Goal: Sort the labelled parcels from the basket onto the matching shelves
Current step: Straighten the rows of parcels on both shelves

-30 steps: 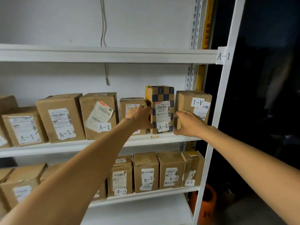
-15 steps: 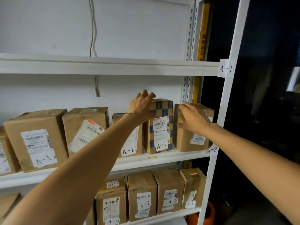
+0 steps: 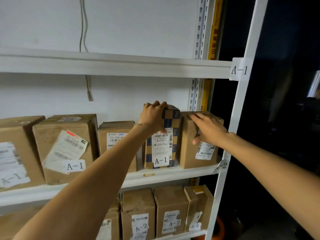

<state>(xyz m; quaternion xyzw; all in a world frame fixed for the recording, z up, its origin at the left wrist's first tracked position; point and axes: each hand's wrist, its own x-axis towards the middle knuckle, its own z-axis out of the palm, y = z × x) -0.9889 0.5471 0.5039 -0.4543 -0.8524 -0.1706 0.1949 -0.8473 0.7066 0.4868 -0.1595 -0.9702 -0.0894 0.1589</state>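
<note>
Checkered parcel: tall, narrow carton printed in blue and tan squares. It stands upright on the A-1 shelf with a white barcode label and an "A-1" sticker on its face.
Left hand: your fingers curl over the parcel's top left corner and grip it, with your forearm crossing in front of its lower left edge.
Right hand: just right of the parcel. Your fingers lie spread and flat along the top edge of the plain brown box, and your thumb is down on its front face. The hand is blurred.
Plain brown box: smooth kraft card touching the parcel's right side, with a small barcode label low on its face.
Short box: left of the parcel and lower than it. It is creased cardboard, half hidden by your arm.
Wrinkled-label box: further left, with a peeling, crumpled label hanging crooked.
Shelf board: white painted metal lip under the parcel.
Lower row: below the parcel, upright brown cartons marked "A-2".
Front upright: right of the parcel, a white post carrying a paper "A-1" tag.
Wall: behind and above the parcel, matte white, with a thin cable hanging down it.
</note>
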